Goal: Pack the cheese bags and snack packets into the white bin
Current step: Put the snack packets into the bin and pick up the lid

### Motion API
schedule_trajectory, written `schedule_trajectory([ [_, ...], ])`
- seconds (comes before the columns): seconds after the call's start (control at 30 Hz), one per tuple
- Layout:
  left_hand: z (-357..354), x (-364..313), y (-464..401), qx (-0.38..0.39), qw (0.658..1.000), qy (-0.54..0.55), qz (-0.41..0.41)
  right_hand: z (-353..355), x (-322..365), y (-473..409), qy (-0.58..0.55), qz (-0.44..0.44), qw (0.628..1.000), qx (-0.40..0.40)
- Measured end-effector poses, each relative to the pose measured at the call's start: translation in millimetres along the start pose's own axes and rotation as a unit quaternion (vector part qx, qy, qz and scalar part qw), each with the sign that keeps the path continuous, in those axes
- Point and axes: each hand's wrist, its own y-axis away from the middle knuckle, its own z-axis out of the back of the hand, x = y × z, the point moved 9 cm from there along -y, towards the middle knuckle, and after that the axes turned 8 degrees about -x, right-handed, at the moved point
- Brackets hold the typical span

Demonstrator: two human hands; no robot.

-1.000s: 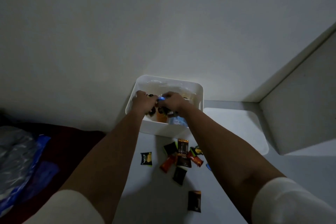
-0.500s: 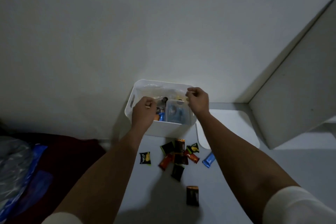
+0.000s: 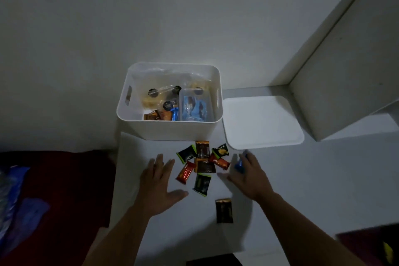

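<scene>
The white bin (image 3: 172, 133) stands at the back of the white table (image 3: 302, 190), against the wall. Inside it lie clear cheese bags (image 3: 159, 93), a clear box with blue packets (image 3: 194, 108) and a few snack packets (image 3: 160, 115). Several loose snack packets (image 3: 203, 161) lie in a cluster in front of the bin. One dark packet (image 3: 224, 210) sits apart, nearer to me. My left hand (image 3: 158, 183) hovers flat and open to the left of the cluster. My right hand (image 3: 250, 177) is spread at the cluster's right, fingers over a blue packet (image 3: 239, 166).
The bin's white lid (image 3: 262, 123) lies flat to the right of the bin. A white cabinet panel (image 3: 345, 93) rises at the far right. Dark red bedding (image 3: 56, 190) and a blue plastic bag (image 3: 10, 196) lie left of the table.
Both hands have left the bin and come down to the table on either side of the loose packets. The bin's contents are now uncovered.
</scene>
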Motion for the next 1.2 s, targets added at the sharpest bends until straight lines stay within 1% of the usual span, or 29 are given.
schedule_trajectory([
  [0.07, -14, -1, 0, 0.024, 1.000, -0.016, -0.004, -8, 6, 13, 0.008, 0.028, 1.000, 0.007],
  [0.13, -19, -10, 3, 0.009, 1.000, -0.015, -0.026, -14, 9, 27, -0.021, 0.042, 0.999, 0.010],
  [0.2, -20, -24, 8, -0.011, 0.999, -0.005, -0.053, -27, 7, 41, -0.032, 0.066, 0.997, 0.040],
  [0.3, -22, -36, 6, -0.031, 0.996, -0.003, -0.081, -48, 11, 64, 0.036, 0.150, 0.985, 0.077],
  [0.4, -21, -40, -7, -0.042, 0.994, -0.018, -0.100, -64, 15, 80, 0.083, 0.215, 0.970, 0.076],
  [0.47, -21, -42, -18, -0.044, 0.993, -0.026, -0.104, -71, 18, 82, 0.081, 0.226, 0.970, 0.047],
  [0.57, -19, -47, -36, -0.047, 0.992, -0.031, -0.115, -72, 23, 70, 0.049, 0.206, 0.977, -0.024],
  [0.63, -22, -52, -44, -0.040, 0.989, -0.046, -0.132, -68, 25, 53, 0.047, 0.197, 0.977, -0.059],
  [0.7, -26, -60, -51, -0.035, 0.985, -0.061, -0.155, -64, 26, 33, 0.053, 0.194, 0.976, -0.078],
  [0.83, -31, -71, -61, -0.034, 0.978, -0.061, -0.194, -56, 35, -2, 0.060, 0.236, 0.965, -0.099],
  [0.97, -30, -72, -62, -0.083, 0.976, -0.046, -0.197, -62, 43, -20, 0.082, 0.292, 0.950, -0.079],
  [1.1, -27, -76, -60, -0.151, 0.962, -0.054, -0.220, -56, 39, -25, 0.064, 0.309, 0.939, -0.135],
  [1.2, -29, -77, -58, -0.166, 0.953, -0.070, -0.243, -53, 41, -28, 0.062, 0.310, 0.935, -0.161],
])
